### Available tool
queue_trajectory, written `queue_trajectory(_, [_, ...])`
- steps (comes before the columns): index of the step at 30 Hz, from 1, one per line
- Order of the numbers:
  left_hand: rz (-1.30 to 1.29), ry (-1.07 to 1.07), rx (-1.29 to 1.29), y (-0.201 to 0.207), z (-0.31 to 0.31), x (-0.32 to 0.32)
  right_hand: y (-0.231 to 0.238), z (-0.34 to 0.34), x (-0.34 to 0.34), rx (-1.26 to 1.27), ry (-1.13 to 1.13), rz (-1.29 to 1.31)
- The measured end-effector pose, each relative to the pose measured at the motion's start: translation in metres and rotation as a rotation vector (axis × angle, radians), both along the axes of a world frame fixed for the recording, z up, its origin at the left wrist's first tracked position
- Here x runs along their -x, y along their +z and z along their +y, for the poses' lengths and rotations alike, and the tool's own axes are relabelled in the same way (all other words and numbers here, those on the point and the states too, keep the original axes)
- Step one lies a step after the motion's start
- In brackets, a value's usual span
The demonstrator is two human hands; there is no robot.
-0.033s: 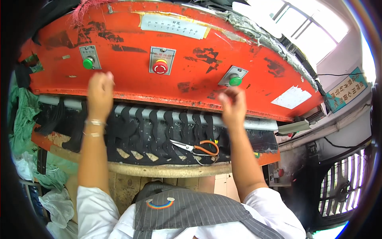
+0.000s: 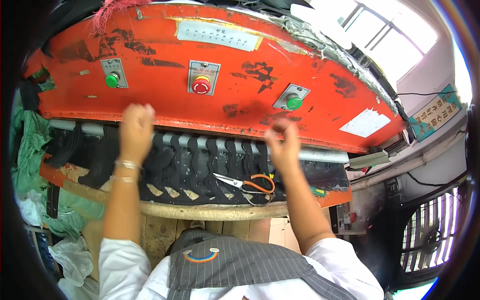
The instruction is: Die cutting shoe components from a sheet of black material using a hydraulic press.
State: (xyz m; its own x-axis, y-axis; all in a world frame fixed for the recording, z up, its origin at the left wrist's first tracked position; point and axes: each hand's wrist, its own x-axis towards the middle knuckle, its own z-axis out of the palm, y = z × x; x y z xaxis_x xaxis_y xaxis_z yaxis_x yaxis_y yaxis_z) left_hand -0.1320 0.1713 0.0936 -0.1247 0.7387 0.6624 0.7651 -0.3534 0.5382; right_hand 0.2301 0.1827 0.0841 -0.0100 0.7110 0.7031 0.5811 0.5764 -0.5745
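Observation:
My left hand (image 2: 136, 131) hovers over the left part of the black worktable (image 2: 325, 172), fingers curled in and nothing showing in them. My right hand (image 2: 284, 147) hangs over the right part, slightly blurred, thumb and fingers apart and nothing between them. Above the hands is a red machine panel (image 2: 320, 120) with a left green button (image 2: 112, 80), a red stop button (image 2: 201, 85) and a right green button (image 2: 294, 102). Neither hand touches a button. Between my forearms, wavy black strips (image 2: 193, 155) lie across the worktable. Orange-handled scissors (image 2: 257, 184) rest on them, blades pointing left.
A pale rounded edge (image 2: 210, 213) runs along the worktable's front. Green cloth (image 2: 30, 145) and clear plastic bags (image 2: 72, 257) gather at the left. A black fan (image 2: 430, 235) stands at the lower right. Pink threads (image 2: 107, 15) hang over the panel's top left.
Both hands have come back from near the green buttons, down toward the worktable and closer together. The scissors and black strips have stayed in place.

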Motion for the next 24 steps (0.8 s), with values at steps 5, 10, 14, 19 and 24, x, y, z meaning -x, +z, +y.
queue_trajectory(5, [0.039,-0.574,0.482,-0.069,-0.125,-0.105,-0.050,-0.134,0.010,0.496,0.495,-0.574])
queue_trajectory(10, [0.410,-0.473,0.496,-0.072,-0.165,-0.156,-0.062,-0.168,-0.009,0.475,0.263,-0.720])
queue_trajectory(14, [0.371,-0.359,0.398,-0.078,-0.169,-0.169,-0.076,-0.169,-0.008,0.381,0.181,-0.694])
queue_trajectory(19, [0.333,-0.336,0.466,-0.079,-0.167,-0.176,-0.073,-0.163,-0.009,0.404,0.191,-0.677])
queue_trajectory(24, [0.337,-0.482,0.590,-0.061,-0.148,-0.164,-0.061,-0.138,-0.028,0.549,0.477,-0.650])
